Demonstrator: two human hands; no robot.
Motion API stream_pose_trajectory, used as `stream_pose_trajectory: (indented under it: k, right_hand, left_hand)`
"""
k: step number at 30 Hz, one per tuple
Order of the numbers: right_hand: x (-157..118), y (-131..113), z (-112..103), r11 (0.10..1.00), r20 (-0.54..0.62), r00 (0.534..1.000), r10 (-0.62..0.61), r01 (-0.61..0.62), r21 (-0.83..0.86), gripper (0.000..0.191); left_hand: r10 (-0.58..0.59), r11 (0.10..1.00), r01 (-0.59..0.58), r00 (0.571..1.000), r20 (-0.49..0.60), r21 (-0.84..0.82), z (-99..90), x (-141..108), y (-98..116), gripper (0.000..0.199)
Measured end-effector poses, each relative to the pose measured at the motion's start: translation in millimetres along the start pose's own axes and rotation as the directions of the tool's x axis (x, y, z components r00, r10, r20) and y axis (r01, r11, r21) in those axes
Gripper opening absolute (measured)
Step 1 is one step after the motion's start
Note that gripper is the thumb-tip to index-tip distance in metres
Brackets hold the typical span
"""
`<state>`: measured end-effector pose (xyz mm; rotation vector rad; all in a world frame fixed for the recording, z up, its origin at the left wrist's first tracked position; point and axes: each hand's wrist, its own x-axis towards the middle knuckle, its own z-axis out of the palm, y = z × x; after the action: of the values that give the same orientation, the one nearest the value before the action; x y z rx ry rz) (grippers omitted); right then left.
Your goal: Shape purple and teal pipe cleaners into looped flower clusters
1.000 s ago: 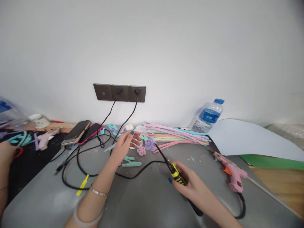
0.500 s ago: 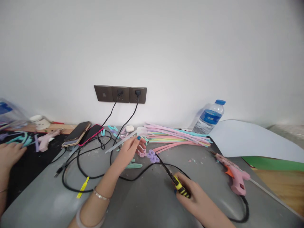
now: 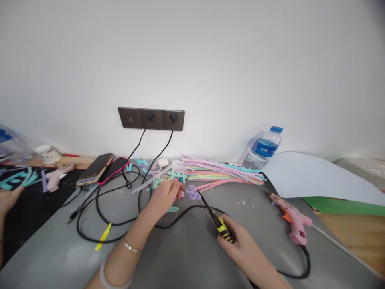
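My left hand [image 3: 166, 195] has its fingers curled together over the middle of the table. A bit of pink pipe cleaner [image 3: 182, 194] shows at its fingertips; whether it is held or only touched is hidden. Just to the right, a purple looped pipe-cleaner flower [image 3: 193, 192] sits at the tip of long-nose pliers [image 3: 223, 230]. Their yellow-and-black handle is wrapped in my right hand [image 3: 240, 243]. Green bent pipe-cleaner pieces [image 3: 177, 174] lie behind my left hand.
Pastel pipe cleaners [image 3: 222, 170] lie along the wall near a water bottle [image 3: 261, 148]. A pink glue gun [image 3: 293, 220] rests at right. Black cables [image 3: 99, 216] loop at left beside two phones [image 3: 95, 169]. Another person's hand [image 3: 10, 200] is at the far left.
My left hand's fingers have drawn closer together and turned downward, nearer the purple flower. My right hand and the pliers have shifted slightly left. The other person's hand has moved left.
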<state>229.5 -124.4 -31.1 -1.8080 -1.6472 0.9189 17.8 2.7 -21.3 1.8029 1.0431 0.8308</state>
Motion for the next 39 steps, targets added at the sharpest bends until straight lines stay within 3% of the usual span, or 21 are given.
stream_pose_trajectory:
  k: [5, 24, 39]
  right_hand:
    - [1.9, -1.0, 2.8, 1.0, -0.024, 0.999, 0.028, -0.028, -0.003, 0.008]
    - [1.4, -1.0, -1.4, 0.999, 0.004, 1.0, 0.029, -0.029, 0.018, 0.008]
    - [0.9, -0.9, -1.8, 0.999, 0.001, 1.0, 0.006, -0.006, 0.043, 0.005]
  left_hand:
    - [0.019, 1.0, -0.02, 0.999, -0.047, -0.019, -0.3, 1.9, 0.1, 0.046]
    - [0.105, 0.983, -0.103, 0.995, -0.002, 0.152, 2.0, 1.9, 7.4, 0.037]
    - [0.102, 0.984, -0.103, 0.995, 0.018, 0.147, 1.6, 2.0, 7.7, 0.034]
